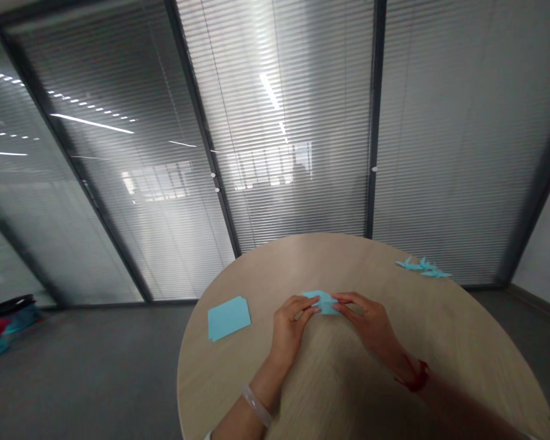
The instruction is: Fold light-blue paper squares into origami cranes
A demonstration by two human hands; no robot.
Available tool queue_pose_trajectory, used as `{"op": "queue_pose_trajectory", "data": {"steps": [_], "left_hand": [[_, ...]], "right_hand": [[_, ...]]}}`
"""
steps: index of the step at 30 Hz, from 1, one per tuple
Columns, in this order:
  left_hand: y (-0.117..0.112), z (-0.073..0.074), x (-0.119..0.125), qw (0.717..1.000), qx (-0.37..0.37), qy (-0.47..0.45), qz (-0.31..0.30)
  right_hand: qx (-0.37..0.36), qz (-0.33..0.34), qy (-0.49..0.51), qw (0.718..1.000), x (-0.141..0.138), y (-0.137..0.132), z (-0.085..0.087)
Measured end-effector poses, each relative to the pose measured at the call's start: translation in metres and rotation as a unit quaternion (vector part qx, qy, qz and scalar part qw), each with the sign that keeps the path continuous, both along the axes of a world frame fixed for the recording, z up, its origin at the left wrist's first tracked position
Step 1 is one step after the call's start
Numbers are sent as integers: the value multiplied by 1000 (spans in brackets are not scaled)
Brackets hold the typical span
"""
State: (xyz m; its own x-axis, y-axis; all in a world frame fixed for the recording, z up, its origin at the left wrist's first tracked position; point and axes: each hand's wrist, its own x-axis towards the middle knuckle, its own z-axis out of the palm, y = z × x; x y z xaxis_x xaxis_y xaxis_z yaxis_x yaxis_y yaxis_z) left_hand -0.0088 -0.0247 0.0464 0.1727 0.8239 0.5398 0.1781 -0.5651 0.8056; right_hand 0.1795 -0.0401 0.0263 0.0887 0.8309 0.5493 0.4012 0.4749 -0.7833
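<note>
Between my hands, above the middle of the round table, is a piece of light blue paper (324, 302) that looks partly folded. My left hand (292, 319) pinches its left side between thumb and fingers. On the right side, my right hand (365, 318) grips the paper in the same way, thumb below and fingers above. The fingertips cover parts of both sides, and the exact folds are too small to make out.
A stack of light blue paper sheets (229, 318) lies on the left of the wooden table (321, 260). Several folded blue paper birds (424, 267) sit near its far right edge. Glass panels with blinds (297, 201) stand behind. Dark and red items (4, 324) are on the floor at far left.
</note>
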Motion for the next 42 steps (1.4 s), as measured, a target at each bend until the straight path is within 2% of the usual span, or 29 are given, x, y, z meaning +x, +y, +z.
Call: {"op": "queue_pose_trajectory", "data": {"steps": [8, 11, 13, 14, 15, 18, 22, 24, 27, 29, 36, 42], "left_hand": [[-1, 2, 0, 1000, -3, 6, -6], [2, 3, -4, 999, 10, 33, 40], [5, 3, -7, 995, 26, 43, 86], [7, 2, -9, 995, 28, 45, 90], [9, 2, -10, 996, 20, 44, 71], [10, 2, -11, 997, -52, 34, -46], [6, 4, -8, 964, -189, 11, -189], [4, 4, -7, 946, -232, -27, -224], [4, 2, -5, 940, -262, -88, -200], [5, 1, -4, 945, -252, -125, -165], [3, 1, 0, 955, -198, -192, -113], [2, -2, 5, 966, -171, -163, -109]], "right_hand": [[-26, 10, 15, 1000, 0, -1, 3], [-6, 11, 4, 1000, 4, -1, 5], [16, 29, -20, 999, 7, -1, 7], [24, 41, -35, 998, 8, -1, 8], [29, 56, -50, 997, 8, -1, 8], [36, 92, -81, 992, 9, 0, 7], [60, 110, -91, 988, 7, 2, 4], [77, 109, -96, 986, 6, 3, 1], [101, 56, -90, 989, 5, 5, -2], [104, 11, -76, 992, 4, 5, -3], [113, -38, -45, 992, -2, 2, -4], [65, 30, -50, 996, -8, -6, 1]]}}
